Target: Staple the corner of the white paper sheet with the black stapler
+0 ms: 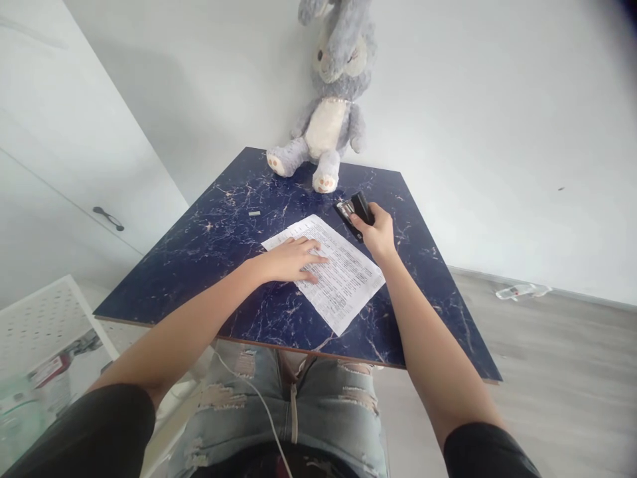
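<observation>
Printed sheets of paper (343, 282) lie at an angle on the blue marbled table (199, 265). My left hand (293, 259) rests flat on their left part with the fingers spread. Just beyond the right edge of the sheets, my right hand (378, 232) grips a black stapler (359, 211), its thumb on the near side. The stapler looks opened up, with its metal inside showing. Whether it touches the table I cannot tell. A small strip, perhaps staples (254, 213), lies on the table left of the paper.
A grey plush rabbit (328, 126) sits at the table's back corner against the wall. At the lower left stands a white perforated rack (42, 318) with items in it. A white cable (263, 405) crosses my lap. Clear plastic packaging (520, 292) lies on the floor at right.
</observation>
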The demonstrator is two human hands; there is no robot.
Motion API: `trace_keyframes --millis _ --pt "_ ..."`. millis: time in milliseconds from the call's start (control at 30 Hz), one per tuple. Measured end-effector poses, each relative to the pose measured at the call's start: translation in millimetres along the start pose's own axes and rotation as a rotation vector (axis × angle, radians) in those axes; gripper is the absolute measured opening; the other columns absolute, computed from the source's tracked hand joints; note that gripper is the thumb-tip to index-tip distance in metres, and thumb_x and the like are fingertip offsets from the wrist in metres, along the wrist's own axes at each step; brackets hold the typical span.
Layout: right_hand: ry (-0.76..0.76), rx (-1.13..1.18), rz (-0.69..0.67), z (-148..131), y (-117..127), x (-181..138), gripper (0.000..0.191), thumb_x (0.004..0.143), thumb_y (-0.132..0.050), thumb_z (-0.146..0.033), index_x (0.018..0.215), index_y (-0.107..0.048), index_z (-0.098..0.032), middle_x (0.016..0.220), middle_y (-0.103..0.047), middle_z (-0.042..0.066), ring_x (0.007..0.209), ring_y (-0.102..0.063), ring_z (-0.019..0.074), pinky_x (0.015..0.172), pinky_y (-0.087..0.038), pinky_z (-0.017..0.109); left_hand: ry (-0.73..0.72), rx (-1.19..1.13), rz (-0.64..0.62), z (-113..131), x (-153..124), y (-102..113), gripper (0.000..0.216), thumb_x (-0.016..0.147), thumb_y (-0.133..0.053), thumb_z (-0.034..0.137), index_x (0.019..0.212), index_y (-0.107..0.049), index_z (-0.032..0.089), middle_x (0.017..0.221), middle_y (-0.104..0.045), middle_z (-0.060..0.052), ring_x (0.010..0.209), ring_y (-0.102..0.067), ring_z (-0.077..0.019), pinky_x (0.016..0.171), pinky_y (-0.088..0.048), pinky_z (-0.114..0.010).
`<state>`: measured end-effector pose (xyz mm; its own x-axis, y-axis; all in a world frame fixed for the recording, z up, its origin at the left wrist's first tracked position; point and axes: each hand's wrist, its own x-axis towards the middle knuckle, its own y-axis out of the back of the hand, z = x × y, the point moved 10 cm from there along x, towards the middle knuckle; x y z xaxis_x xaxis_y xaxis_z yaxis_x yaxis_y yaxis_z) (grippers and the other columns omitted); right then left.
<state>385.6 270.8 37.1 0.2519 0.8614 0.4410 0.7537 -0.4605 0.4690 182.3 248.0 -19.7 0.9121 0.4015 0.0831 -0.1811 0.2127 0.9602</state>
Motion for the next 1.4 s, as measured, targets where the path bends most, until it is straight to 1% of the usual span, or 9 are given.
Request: trace_keyframes --millis 200,367,467,800,933,1067,1133,1267,1400 --pt "0.080 -0.041 -0.266 -15 -37 -11 0.027 0.084 -0.069 -0.043 0.087 -0.056 -0.020 0.079 -0.058 0.002 0.072 -0.050 0.0181 0.068 -0.036 0.034 -0.063 -0.281 -0.234 -12 -12 -6 0.051 0.096 -0.066 0.033 0.146 -0.061 0.040 0.165 -0.045 0.002 0.146 -0.048 -0.0259 0.113 -0.042 -0.035" --pt "0.091 -0.080 -0.388 -9 -62 -20 0.024 0.085 -0.066 -0.041 0.087 -0.052 -0.021 0.081 -0.059 0.002 0.072 -0.050 0.0186 0.068 -0.035 0.034 0.167 -0.222 0.038 -52 -17 27 0.039 0.096 -0.066 0.042 0.131 -0.068 0.024 0.144 -0.060 -0.011 0.131 -0.056 -0.0304 0.106 -0.044 -0.041" --pt "0.118 -0.102 -0.416 -8 -70 -23 0.025 0.084 -0.067 -0.041 0.087 -0.052 -0.021 0.084 -0.059 0.003 0.072 -0.050 0.0186 0.068 -0.034 0.033 0.298 -0.122 0.083 -76 -19 25 0.040 0.092 -0.069 0.050 0.117 -0.068 0.019 0.124 -0.063 -0.014 0.115 -0.060 -0.0320 0.097 -0.046 -0.042" --pt "0.305 -0.029 -0.701 -42 -88 -46 0.025 0.089 -0.066 -0.042 0.090 -0.053 -0.020 0.088 -0.060 0.003 0.076 -0.051 0.0187 0.072 -0.035 0.033 0.188 -0.229 0.034 -87 -24 21 0.029 0.092 -0.070 0.046 0.111 -0.070 0.023 0.116 -0.066 -0.009 0.107 -0.062 -0.0270 0.091 -0.046 -0.038" --pt "0.378 0.004 -0.779 -52 -100 -58 0.023 0.092 -0.065 -0.041 0.094 -0.056 -0.020 0.090 -0.061 0.003 0.078 -0.052 0.0192 0.074 -0.037 0.033 0.259 -0.160 0.204 -102 -25 37 0.023 0.102 -0.049 0.025 0.099 -0.072 0.021 0.104 -0.069 -0.008 0.100 -0.063 -0.0246 0.095 -0.047 -0.040" --pt "0.407 -0.016 -0.809 -54 -103 -65 0.028 0.092 -0.068 -0.046 0.091 -0.058 -0.020 0.088 -0.060 0.003 0.077 -0.053 0.0194 0.074 -0.038 0.033 0.612 0.058 0.572 -144 -61 74 0.035 0.098 -0.042 0.011 0.109 -0.074 0.021 0.119 -0.068 -0.012 0.118 -0.058 -0.0313 0.106 -0.046 -0.048" --pt "0.401 0.025 -0.826 -55 -102 -65 0.036 0.094 -0.066 -0.056 0.093 -0.061 -0.020 0.090 -0.062 0.004 0.078 -0.055 0.0198 0.073 -0.040 0.033 0.770 0.111 0.657 -163 -81 81 0.041 0.095 -0.043 0.008 0.121 -0.072 0.020 0.131 -0.065 -0.015 0.126 -0.055 -0.0346 0.109 -0.045 -0.052" --pt "0.280 0.159 -0.686 -43 -89 -48 0.059 0.099 -0.045 -0.075 0.096 -0.068 -0.020 0.096 -0.067 0.006 0.087 -0.060 0.0219 0.078 -0.045 0.034 0.868 0.093 0.654 -188 -94 72 0.053 0.091 -0.048 0.007 0.140 -0.066 0.020 0.148 -0.059 -0.015 0.136 -0.050 -0.0363 0.113 -0.045 -0.055" --pt "0.049 0.231 -0.378 0 -71 -24 0.072 0.097 -0.038 -0.084 0.081 -0.068 -0.020 0.068 -0.053 0.001 0.066 -0.051 0.0186 0.068 -0.043 0.033 0.852 0.075 0.559 -197 -88 60 0.039 0.093 -0.053 0.012 0.122 -0.076 0.023 0.139 -0.067 -0.013 0.128 -0.057 -0.0377 0.109 -0.046 -0.058"
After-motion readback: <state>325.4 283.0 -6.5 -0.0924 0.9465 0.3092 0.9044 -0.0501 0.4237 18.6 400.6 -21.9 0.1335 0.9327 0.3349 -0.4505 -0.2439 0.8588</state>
